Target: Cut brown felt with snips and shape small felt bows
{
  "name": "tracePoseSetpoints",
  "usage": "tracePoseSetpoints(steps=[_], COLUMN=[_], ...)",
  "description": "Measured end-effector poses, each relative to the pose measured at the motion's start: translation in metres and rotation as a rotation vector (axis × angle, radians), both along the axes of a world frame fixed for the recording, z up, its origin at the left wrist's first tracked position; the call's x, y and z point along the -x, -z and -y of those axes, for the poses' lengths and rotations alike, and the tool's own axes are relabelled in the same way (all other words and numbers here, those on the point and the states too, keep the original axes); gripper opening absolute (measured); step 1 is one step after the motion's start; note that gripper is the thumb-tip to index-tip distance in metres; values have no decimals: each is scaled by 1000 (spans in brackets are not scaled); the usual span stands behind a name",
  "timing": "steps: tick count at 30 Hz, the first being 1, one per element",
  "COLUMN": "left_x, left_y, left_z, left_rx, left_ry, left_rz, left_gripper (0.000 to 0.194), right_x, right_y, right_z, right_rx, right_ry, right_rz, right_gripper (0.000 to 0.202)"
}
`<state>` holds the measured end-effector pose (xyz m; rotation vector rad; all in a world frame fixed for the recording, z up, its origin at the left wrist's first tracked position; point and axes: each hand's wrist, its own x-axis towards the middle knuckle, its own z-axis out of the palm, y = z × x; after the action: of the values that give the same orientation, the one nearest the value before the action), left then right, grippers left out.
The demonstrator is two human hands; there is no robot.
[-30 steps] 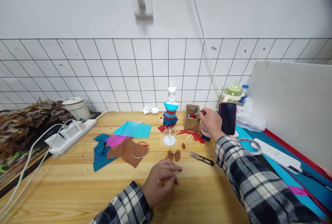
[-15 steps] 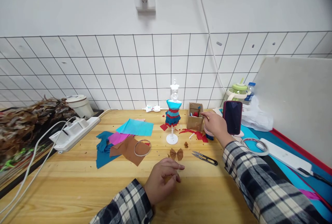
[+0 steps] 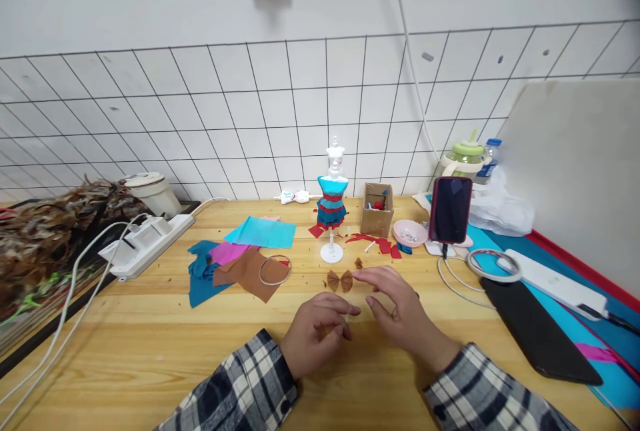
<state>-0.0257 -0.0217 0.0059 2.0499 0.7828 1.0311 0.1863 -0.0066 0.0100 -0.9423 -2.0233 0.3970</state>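
A brown paper bow [image 3: 340,280] lies flat on the table. My right hand [image 3: 400,308] is just to its right, thumb and index finger apart, the index fingertip at the bow's right wing. Below the bow, my left hand [image 3: 319,330] hangs loosely curled with fingers apart; I make out nothing in it. Behind the bow stands a small white mannequin [image 3: 331,252] wearing a paper dress [image 3: 332,203] in light blue, red and dark teal. A brown paper scrap [image 3: 359,262] lies near the right index finger. The thread snips are hidden by my right hand.
Left lie teal, pink, light blue and brown paper sheets [image 3: 250,271] with a bangle-like ring [image 3: 275,270]. A cardboard box [image 3: 377,218], red scraps [image 3: 385,246], a pink dish [image 3: 410,233] and an upright phone [image 3: 450,211] stand right. A power strip [image 3: 150,244] is at left.
My right hand has come back from the cardboard box to the bow, uncovering the pink dish and covering the snips. My left hand has barely moved. The view has tilted down slightly.
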Motion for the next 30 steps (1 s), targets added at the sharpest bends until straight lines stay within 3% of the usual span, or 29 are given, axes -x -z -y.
tracePoseSetpoints(steps=[5,11,18,21,24,26,30], left_x=[-2,-1,-1,-1,-2,-2,1], left_y=[-4,-4,-5,-6,-6,-5,-1], left_z=[2,2,2,2,1,1,-3], left_rx=[20,36,27,18,19,32,163], left_ry=[18,18,102,121,139,128,-35], left_rz=[12,2,18,17,8,-1,11], left_gripper=[24,26,32,35,34,30,29], right_x=[4,4,4,2,3,3,-5], right_y=[4,7,3,9,14,14,8], right_z=[1,-3,-3,-4,-5,-6,-10], right_rx=[98,219,566,724,825,773,333], right_ry=[-190,-219,-220,-293,-299,-238,13], right_rz=[5,-40,-210,-320,-287,-174,48], right_gripper=[38,33,12,16,18,15,14])
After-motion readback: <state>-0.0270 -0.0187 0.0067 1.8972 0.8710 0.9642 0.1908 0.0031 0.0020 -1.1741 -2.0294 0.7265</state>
